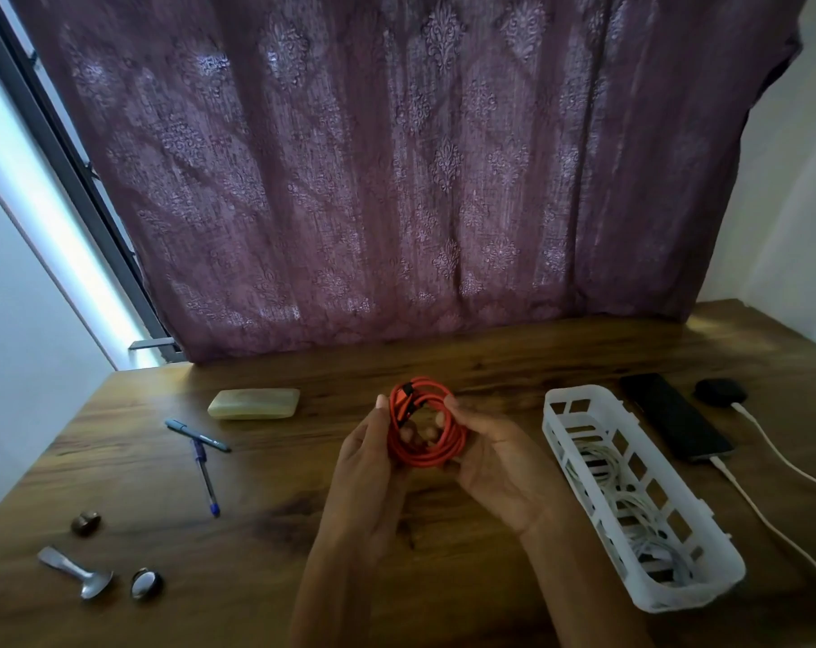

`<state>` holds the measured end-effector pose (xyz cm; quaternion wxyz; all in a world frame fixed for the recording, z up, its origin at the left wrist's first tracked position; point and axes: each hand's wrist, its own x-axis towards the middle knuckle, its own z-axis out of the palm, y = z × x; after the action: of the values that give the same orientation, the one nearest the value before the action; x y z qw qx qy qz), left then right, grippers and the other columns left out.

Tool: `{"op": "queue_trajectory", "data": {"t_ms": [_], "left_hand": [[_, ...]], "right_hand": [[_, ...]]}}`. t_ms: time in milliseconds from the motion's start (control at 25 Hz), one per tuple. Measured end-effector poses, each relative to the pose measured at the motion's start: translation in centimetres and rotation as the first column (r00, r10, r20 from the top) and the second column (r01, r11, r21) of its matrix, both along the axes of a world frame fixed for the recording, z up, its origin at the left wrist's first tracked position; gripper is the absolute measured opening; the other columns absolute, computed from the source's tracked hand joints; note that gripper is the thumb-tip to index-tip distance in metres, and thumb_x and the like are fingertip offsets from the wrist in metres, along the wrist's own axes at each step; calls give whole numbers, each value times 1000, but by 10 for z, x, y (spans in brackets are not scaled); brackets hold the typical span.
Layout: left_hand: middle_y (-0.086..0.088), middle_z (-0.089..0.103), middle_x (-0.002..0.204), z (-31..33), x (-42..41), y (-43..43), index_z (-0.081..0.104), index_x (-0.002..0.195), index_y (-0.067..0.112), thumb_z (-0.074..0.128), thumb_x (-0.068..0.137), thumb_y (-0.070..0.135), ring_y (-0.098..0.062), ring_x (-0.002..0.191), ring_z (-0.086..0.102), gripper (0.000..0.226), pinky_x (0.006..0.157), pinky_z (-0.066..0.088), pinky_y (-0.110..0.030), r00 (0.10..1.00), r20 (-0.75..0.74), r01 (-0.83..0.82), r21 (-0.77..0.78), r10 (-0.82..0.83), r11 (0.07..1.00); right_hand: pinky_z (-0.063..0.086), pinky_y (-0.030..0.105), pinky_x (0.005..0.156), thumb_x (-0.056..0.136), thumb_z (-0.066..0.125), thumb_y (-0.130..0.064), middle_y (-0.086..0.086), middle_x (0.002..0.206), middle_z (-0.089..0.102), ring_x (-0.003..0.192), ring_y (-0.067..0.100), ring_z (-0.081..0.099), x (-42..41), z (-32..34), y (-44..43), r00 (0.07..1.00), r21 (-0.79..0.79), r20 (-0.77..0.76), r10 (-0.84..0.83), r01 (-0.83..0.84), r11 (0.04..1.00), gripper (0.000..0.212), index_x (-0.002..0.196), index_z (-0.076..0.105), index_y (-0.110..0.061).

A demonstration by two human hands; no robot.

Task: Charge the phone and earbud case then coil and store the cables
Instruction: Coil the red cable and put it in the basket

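Underneath, a dark wood-grain worktop [490, 362], set against a purple patterned curtain [396, 180]; dark window frame [69, 147] at far left, pale wall at right. Over the middle of the worktop, one orange cable coil [420, 430], cinched with a black strap and clamped between both grips: left grip [368, 465] curled round its left side, right grip [494, 456] curled round its right. Rightward, one white slotted basket [555, 413] with white cable coils inside, number unclear. Just beyond, one dark phone [675, 420] lying flat and one dark round earbud case [720, 391], each with a white cable plugged in; two such cables [745, 411] trailing off right. Leftward, two pens [207, 484] touching, one pale oblong case [254, 403], one spoon [76, 572], two small round metal pieces [146, 584].
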<state>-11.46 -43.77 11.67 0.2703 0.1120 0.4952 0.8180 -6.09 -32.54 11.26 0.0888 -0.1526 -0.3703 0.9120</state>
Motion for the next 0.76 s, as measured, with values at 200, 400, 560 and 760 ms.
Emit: {"op": "queue_trajectory", "data": {"t_ms": [200,400,560,760], "left_hand": [[-11,61,82,-1,-8,3,65,89,4,41,95,29,-11,73,56,35,68,49,-20,978,0,-209,70,209,975],[-1,62,69,0,-4,4,63,88,7,37,97,29,-7,68,57,35,73,46,-23,973,-10,-228,91,230,969],[4,71,73,-5,-4,2,67,92,13,37,97,31,-4,72,63,35,75,48,-22,956,-127,-267,-2,264,964],[-5,73,95,-7,-5,0,67,103,11,38,95,34,-12,89,65,38,83,50,-24,943,-190,-284,-34,272,958]], "right_hand": [[47,14,65,79,66,-35,-6,80,67,74,-1,60,9,7,-18,926,611,-4,-378,302,732,23,85,62,-13],[45,9,65,80,68,-31,-8,85,63,77,-1,58,3,-2,-37,918,856,-113,-380,284,432,12,84,68,-19],[45,17,63,93,49,-32,-2,72,66,66,3,58,2,8,-31,942,708,-9,-335,243,663,30,74,61,-12],[50,38,70,91,52,-27,-7,40,43,45,11,44,2,24,-12,974,542,41,-223,166,824,31,66,56,-9]]}}
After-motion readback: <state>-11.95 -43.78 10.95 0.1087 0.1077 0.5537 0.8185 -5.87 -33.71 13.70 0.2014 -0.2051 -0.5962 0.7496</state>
